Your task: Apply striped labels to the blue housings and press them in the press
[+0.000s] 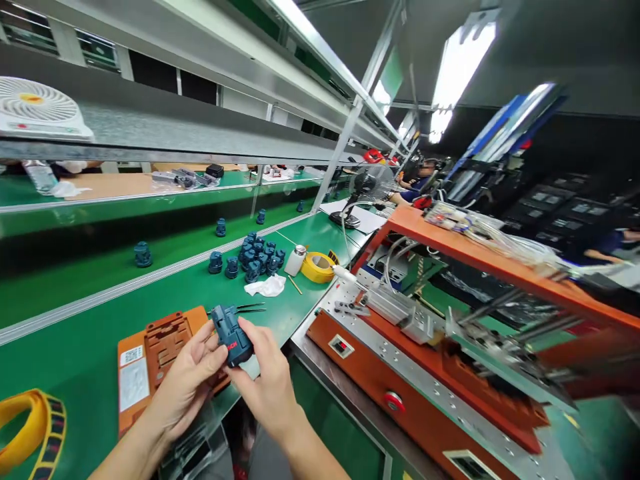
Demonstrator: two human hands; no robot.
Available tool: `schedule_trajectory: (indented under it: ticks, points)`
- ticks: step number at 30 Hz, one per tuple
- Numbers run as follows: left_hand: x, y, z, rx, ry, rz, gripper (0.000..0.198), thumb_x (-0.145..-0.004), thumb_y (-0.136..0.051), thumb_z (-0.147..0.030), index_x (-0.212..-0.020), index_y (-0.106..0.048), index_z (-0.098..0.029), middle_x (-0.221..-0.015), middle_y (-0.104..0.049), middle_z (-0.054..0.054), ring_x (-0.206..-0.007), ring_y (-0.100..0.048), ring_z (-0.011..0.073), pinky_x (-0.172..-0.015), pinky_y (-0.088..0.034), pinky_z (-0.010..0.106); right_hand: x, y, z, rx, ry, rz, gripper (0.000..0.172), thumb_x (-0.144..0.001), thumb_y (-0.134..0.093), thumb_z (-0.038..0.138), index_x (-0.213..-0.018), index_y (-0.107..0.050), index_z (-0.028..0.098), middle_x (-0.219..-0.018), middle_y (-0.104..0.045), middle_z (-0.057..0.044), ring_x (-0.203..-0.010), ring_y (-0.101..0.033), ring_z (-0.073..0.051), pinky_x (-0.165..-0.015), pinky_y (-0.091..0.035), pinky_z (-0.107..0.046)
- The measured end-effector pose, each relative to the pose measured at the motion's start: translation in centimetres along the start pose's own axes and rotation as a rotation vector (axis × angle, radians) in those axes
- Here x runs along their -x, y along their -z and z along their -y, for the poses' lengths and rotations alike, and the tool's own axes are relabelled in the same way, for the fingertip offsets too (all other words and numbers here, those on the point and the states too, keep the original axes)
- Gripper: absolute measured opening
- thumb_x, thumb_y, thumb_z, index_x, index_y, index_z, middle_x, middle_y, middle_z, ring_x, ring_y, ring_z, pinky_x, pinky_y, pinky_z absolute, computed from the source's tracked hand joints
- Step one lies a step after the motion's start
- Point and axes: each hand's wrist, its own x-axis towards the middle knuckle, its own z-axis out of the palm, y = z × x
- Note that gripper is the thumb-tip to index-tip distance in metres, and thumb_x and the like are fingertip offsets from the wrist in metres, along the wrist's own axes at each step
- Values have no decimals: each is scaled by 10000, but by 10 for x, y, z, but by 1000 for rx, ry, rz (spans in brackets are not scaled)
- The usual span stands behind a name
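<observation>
Fingers (213, 348) of left hand (187, 387) and right hand (270, 390) clasp blue housing (231, 335) above green bench (200, 287), assembly-line room.

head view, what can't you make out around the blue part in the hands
All in the head view:
blue part: underside hidden by left hand and right hand; red print too small.
orange fixture: near corner behind left hand.
yellow reel: cut by left edge.

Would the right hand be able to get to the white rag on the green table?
Probably yes. The white rag lies just beyond the right hand on the green table, with only the tweezers lying between. But that hand is gripping the blue housing together with the left hand.
</observation>
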Motion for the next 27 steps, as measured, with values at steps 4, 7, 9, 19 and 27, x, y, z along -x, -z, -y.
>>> schedule_trajectory:
  ticks: [4, 7, 9, 19, 27]
  points:
    - [0, -25, 13, -47, 41, -34, 666, -749, -857, -281, -1360, -595, -250, -1236, -714, 87, -1126, -680, 261, -924, -561, 295, 16, 25, -4, 161, 48, -12, 634, -919, -595, 147, -1508, -374, 230, -1201, -584, -127, -1084, -603, -272, -913, -563, -413]
    - [-3, -52, 22, -73, 60, -29, 499, -757, -847, -274, -1224, -684, -212, -1144, -734, 73, -1074, -686, 225, -889, -553, 262, 29, 47, -7, 284, 137, -12, 632, -957, -499, 135, -1553, -301, 202, -1239, -590, -149, -1135, -590, -292, -937, -564, -441]
    - [-7, -74, 30, -103, 67, 29, 382, -765, -840, -279, -1120, -726, -195, -1045, -745, 62, -993, -694, 194, -858, -542, 239, 39, 64, -12, 346, 168, -40, 610, -982, -465, 138, -1563, -285, 195, -1263, -592, -153, -1147, -593, -290, -943, -566, -433]
    - [-27, -172, 100, -134, 277, 472, 333, -913, -695, -396, -1180, -726, -200, -1124, -739, 98, -1057, -681, 211, -914, -519, 282, 97, 171, -28, 554, 53, -361, 532, -1005, -549, 229, -1514, -397, 232, -1207, -582, -138, -1123, -609, -290, -900, -578, -392]
    - [-41, -210, 140, -161, 519, 420, 361, -869, -745, -404, -1175, -737, -212, -1188, -735, 88, -1137, -663, 250, -998, -526, 345, 128, 215, -23, 590, -105, -441, 555, -1000, -565, 237, -1523, -380, 261, -1182, -577, -101, -1133, -589, -272, -968, -551, -383]
